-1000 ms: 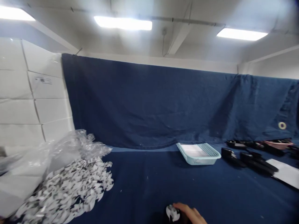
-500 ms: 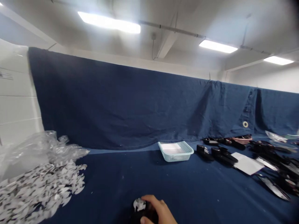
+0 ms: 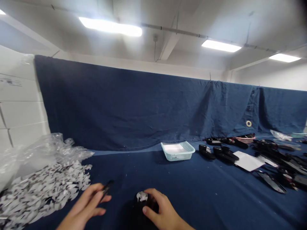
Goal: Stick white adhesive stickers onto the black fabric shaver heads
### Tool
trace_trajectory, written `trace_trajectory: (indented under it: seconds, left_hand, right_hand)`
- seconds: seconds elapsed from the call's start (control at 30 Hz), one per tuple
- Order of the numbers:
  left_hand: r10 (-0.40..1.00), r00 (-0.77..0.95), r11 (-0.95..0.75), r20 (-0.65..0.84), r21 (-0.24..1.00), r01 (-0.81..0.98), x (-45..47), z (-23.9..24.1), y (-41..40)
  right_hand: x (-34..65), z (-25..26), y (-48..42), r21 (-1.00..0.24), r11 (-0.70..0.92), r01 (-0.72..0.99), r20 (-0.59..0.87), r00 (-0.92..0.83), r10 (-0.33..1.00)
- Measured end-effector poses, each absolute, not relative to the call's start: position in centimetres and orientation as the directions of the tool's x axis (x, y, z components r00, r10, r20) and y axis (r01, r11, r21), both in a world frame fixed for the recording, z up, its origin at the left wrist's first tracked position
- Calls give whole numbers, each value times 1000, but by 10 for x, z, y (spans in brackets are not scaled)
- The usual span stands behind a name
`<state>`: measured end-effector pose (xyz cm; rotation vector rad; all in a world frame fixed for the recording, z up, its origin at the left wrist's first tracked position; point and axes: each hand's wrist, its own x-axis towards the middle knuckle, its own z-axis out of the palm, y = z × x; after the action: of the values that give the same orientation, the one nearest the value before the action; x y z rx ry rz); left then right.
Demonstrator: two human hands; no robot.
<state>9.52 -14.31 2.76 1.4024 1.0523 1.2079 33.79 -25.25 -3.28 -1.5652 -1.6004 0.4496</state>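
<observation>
My left hand hovers over the blue cloth near the pile of small white and grey pieces. Its fingers pinch a thin black piece, too blurred to name. At the lower middle, my right hand curls round the side of a black object, thumb and forefinger gripping it near the top. A small whitish-grey piece sits on top of that black object, close to my right fingertip. The lower part of the black object is dark and runs out of view.
The heap of white and grey pieces lies at left beside clear plastic bags. A light blue basket stands at the back middle. Black parts, a white sheet and a blade-shaped piece lie at right.
My left hand has come into view from below with the thin black piece. My right hand keeps its hold on the black object, and both appear slightly higher as the view tilts down.
</observation>
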Motion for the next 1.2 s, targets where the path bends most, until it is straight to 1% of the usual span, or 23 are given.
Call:
trace_trajectory:
  seconds: [0.07, 0.17, 0.27, 0.3, 0.33, 0.4, 0.47, 0.57, 0.67, 0.8, 0.97, 1.03, 1.13, 1.2]
  left_hand:
    - [960, 230, -165, 158, 986, 11, 125, 29, -139]
    - [927, 357, -126, 110, 992, 21, 154, 23, -127]
    - [904, 397, -184, 157, 982, 31, 157, 6, -118]
    - [901, 406, -174, 153, 985, 14, 155, 0, -116]
    - [903, 412, -130, 123, 991, -12, 152, -5, -115]
    - [909, 417, 12, 21, 997, -76, 147, -13, -115]
    - [906, 419, 130, -69, 984, -119, 145, -15, -117]
    - [890, 439, 211, -121, 964, -161, 147, -15, -119]
    - [873, 465, 258, -144, 947, -191, 149, -15, -120]
    - [879, 458, 252, -133, 945, -209, 148, -16, -121]
    - [906, 421, 136, -45, 972, -190, 141, -13, -119]
    - [905, 424, 114, -22, 975, -192, 139, -14, -117]
    - [894, 448, 123, -18, 970, -207, 139, -16, -114]
    - [902, 432, 122, -18, 969, -214, 140, -17, -112]
  right_hand:
    - [336, -31, -256, -730, 174, 660, 329, 117, 937]
    - [332, -28, -260, -699, 187, 690, 355, 107, 929]
    - [328, -26, -264, -662, 195, 724, 372, 91, 924]
    - [327, -25, -265, -649, 199, 734, 376, 82, 923]
    - [326, -24, -265, -638, 202, 743, 378, 73, 923]
    - [325, -24, -266, -620, 208, 757, 378, 56, 924]
    - [324, -24, -265, -609, 212, 764, 378, 45, 925]
    - [322, -25, -259, -603, 227, 765, 384, 29, 923]
    - [320, -26, -249, -609, 246, 754, 390, 15, 921]
    - [318, -26, -238, -622, 262, 738, 390, 2, 921]
    - [321, -27, -229, -618, 272, 738, 361, -41, 932]
    - [324, -30, -226, -621, 259, 740, 345, -39, 938]
    - [328, -34, -223, -664, 223, 714, 309, -10, 951]
    - [329, -36, -223, -701, 205, 683, 290, 11, 957]
